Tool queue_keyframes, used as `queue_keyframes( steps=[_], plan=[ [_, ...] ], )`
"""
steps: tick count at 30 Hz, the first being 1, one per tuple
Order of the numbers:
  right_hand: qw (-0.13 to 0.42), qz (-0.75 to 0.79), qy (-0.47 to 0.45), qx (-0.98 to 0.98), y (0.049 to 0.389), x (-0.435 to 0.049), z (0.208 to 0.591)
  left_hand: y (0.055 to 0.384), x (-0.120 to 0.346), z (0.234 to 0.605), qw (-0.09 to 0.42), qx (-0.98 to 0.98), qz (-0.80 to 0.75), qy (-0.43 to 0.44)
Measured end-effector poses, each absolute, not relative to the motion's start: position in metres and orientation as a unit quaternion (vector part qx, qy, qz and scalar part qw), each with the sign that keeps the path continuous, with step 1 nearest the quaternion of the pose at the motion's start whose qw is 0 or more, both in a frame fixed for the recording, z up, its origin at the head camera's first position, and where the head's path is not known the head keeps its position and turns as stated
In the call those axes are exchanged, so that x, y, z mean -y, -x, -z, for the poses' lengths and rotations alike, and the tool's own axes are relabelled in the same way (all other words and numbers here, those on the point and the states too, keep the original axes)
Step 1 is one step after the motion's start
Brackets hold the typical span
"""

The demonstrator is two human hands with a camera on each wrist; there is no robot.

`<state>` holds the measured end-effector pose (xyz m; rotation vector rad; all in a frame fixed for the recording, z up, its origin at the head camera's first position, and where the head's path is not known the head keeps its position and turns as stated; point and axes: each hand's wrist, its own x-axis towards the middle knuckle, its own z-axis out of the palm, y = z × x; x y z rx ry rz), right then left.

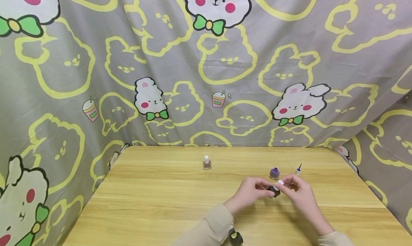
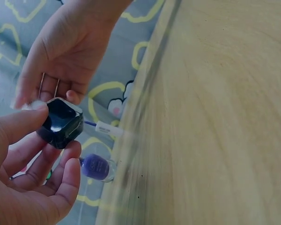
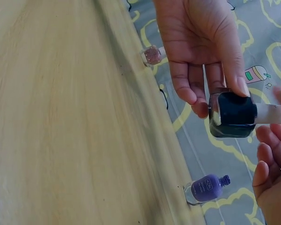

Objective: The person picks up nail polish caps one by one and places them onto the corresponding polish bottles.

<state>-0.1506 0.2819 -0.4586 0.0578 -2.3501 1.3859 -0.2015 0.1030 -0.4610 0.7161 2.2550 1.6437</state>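
Note:
My left hand (image 1: 249,193) pinches a dark nail polish bottle (image 3: 232,115) between thumb and fingers, above the table. Its white cap (image 3: 270,114) sits on the neck, pointing toward my right hand (image 1: 299,194). The right thumb and fingers are at that cap, the thumb blurred in the right wrist view. Just beyond the hands stands an uncapped purple nail polish bottle (image 1: 274,173), its neck bare. Right of it, a white cap with its brush (image 1: 298,170) stands brush-up, the brush coated purple.
A pinkish-brown nail polish bottle (image 1: 207,163) with a white cap stands at the back middle of the wooden table (image 1: 154,203). Patterned grey cloth (image 1: 180,70) hangs behind and at both sides. A small black object (image 1: 236,237) shows by the left sleeve.

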Motion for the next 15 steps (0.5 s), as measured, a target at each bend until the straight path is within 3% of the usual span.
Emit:
queue_keyframes(
  steps=[8, 15],
  plan=[
    [0.183, -0.506, -0.065, 0.840, 0.1506, -0.2874, 0.4576, 0.2024, -0.1033, 0.4619, 0.125, -0.781, -0.564, -0.239],
    [0.201, -0.484, -0.121, 0.843, 0.1522, -0.2877, 0.4586, 0.2025, -0.1031, 0.4629, 0.124, -0.778, -0.568, -0.240]
  ],
)
